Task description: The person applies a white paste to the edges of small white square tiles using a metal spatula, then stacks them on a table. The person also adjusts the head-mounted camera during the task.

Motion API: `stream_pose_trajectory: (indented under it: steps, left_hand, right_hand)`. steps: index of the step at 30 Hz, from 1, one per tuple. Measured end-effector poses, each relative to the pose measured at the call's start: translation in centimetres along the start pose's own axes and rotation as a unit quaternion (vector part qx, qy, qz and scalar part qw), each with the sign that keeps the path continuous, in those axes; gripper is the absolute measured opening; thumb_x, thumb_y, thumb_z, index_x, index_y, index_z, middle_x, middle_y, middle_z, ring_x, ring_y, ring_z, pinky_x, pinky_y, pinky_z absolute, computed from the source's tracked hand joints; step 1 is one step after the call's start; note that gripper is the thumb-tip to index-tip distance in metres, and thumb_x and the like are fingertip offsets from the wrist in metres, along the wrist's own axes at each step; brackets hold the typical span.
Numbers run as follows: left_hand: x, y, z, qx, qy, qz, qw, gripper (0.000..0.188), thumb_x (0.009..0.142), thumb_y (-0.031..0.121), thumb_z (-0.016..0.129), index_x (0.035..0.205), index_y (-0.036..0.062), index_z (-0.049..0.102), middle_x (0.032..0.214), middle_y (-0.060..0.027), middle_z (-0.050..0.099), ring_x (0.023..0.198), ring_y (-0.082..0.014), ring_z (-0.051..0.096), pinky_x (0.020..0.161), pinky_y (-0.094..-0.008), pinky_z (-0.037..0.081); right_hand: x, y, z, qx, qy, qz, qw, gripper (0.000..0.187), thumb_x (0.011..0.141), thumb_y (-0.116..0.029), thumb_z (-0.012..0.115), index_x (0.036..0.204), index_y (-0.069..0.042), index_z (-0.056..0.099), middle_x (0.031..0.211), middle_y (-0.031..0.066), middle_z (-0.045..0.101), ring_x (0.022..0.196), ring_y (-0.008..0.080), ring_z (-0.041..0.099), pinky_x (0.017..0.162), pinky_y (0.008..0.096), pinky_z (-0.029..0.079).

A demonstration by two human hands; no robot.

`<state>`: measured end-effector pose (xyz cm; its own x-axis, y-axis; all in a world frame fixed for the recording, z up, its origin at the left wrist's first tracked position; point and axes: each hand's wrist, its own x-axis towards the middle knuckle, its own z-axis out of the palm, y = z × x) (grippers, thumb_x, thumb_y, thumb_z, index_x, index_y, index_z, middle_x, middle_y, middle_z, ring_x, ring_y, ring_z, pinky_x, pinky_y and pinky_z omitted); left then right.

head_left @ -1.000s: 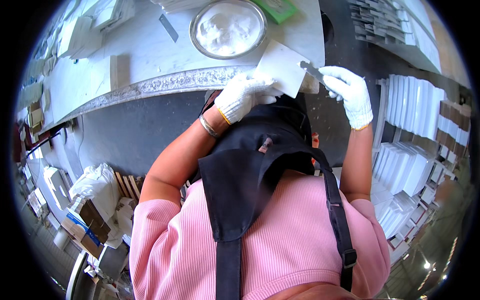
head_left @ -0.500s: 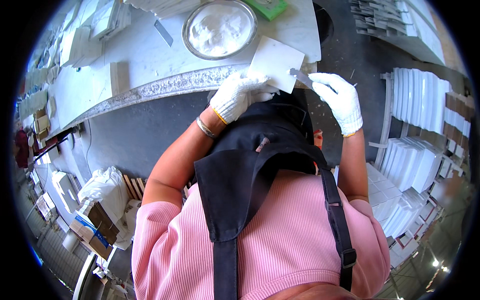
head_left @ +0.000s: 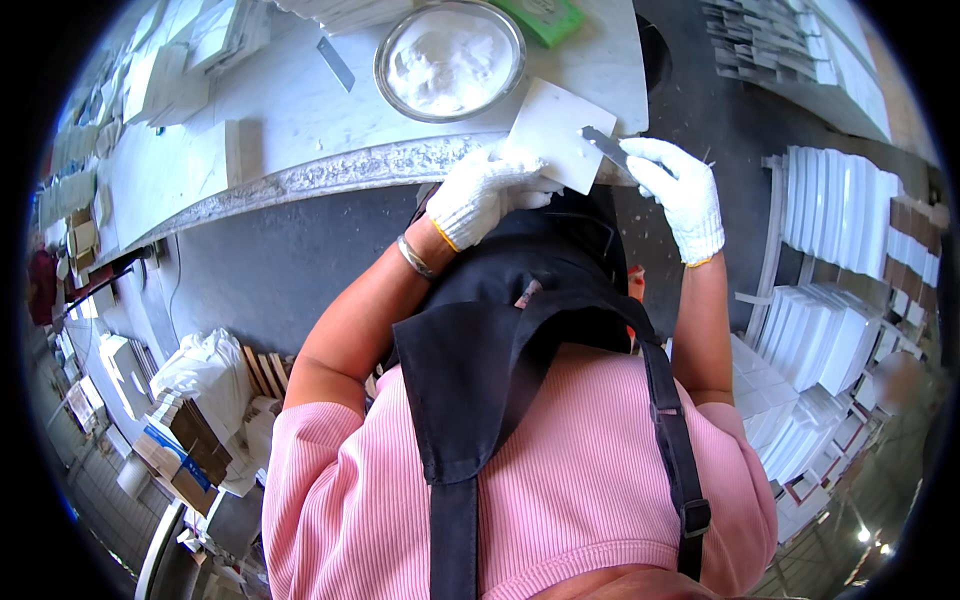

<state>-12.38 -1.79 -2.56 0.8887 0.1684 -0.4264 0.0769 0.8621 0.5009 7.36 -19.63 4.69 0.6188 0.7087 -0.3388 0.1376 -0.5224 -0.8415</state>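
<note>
Both hands wear white knit gloves. My left hand (head_left: 490, 195) grips the near left edge of a square white tile (head_left: 555, 125), tilted at the table's front edge. Between the fingers of my right hand (head_left: 680, 190) is a narrow grey putty knife (head_left: 606, 148). A little white material clings to its tip, which is over the right part of the tile; whether it touches the face I cannot tell. Just beyond the tile, a round metal bowl (head_left: 380, 75) holds white paste or powder (head_left: 447, 62).
The bowl stands on a pale marble-like tabletop (head_left: 300, 125) with a rough front edge. A flat grey blade (head_left: 336, 64) lies left of it, a green box (head_left: 545, 18) behind. White slabs (head_left: 225, 155) stand at left; stacked white tiles (head_left: 840, 210) fill the right side.
The putty knife has shifted slightly up and left over the tile, and its tip now shows white material. My left hand still holds the tile; the whole view has drifted a little.
</note>
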Motion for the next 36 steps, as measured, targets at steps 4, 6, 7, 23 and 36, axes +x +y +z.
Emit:
stream_pose_trajectory:
  steps: [4,6,7,23,36]
  left_hand:
    - [-0.1,0.0,0.2,-0.002,-0.003,0.003,1.0,0.025,0.095,0.009,0.062,0.119,0.0005,0.062,0.113,-0.0132,0.068,0.104,-0.0275,0.068,0.083,-0.0366,0.058]
    - [-0.1,0.0,0.1,-0.003,-0.003,0.003,1.0,0.026,0.095,0.009,0.062,0.119,0.0004,0.062,0.114,-0.0134,0.068,0.104,-0.0275,0.068,0.083,-0.0366,0.058]
    - [0.0,-0.1,-0.1,-0.004,-0.003,0.002,1.0,0.026,0.095,0.009,0.062,0.119,0.0002,0.062,0.114,-0.0136,0.068,0.105,-0.0275,0.068,0.083,-0.0367,0.058]
    - [0.0,-0.1,0.3,0.022,0.026,-0.01,0.999,0.03,0.094,0.015,0.066,0.117,-0.0035,0.062,0.106,-0.0148,0.07,0.091,-0.0223,0.07,0.077,-0.0309,0.057]
    - [0.1,-0.4,0.2,0.018,0.046,-0.009,0.999,0.025,0.089,0.015,0.073,0.11,0.003,0.067,0.099,-0.0084,0.072,0.087,-0.0189,0.071,0.071,-0.0313,0.058]
  right_hand:
    - [0.3,0.8,0.5,-0.08,0.036,-0.13,0.988,0.022,0.091,-0.013,0.068,0.111,-0.007,0.074,0.095,0.0085,0.073,0.076,0.0157,0.067,0.067,0.029,0.052]
    - [0.4,0.9,0.6,-0.172,0.066,-0.231,0.955,0.021,0.09,-0.013,0.069,0.11,-0.009,0.075,0.094,0.0097,0.072,0.076,0.02,0.069,0.067,0.0304,0.053]
    - [0.3,0.6,0.6,-0.204,0.069,-0.235,0.948,0.02,0.09,-0.013,0.069,0.109,-0.009,0.075,0.093,0.0099,0.072,0.077,0.0221,0.069,0.067,0.0307,0.053]
    - [5.6,-4.9,3.9,-0.033,-0.041,-0.152,0.987,0.023,0.089,-0.014,0.069,0.109,-0.004,0.074,0.097,0.0091,0.074,0.08,0.0117,0.066,0.07,0.0273,0.052]
    - [8.6,-8.6,7.9,-0.043,-0.138,-0.107,0.984,0.03,0.087,-0.018,0.071,0.112,-0.002,0.073,0.087,0.0011,0.07,0.069,0.0059,0.055,0.061,0.0227,0.045]
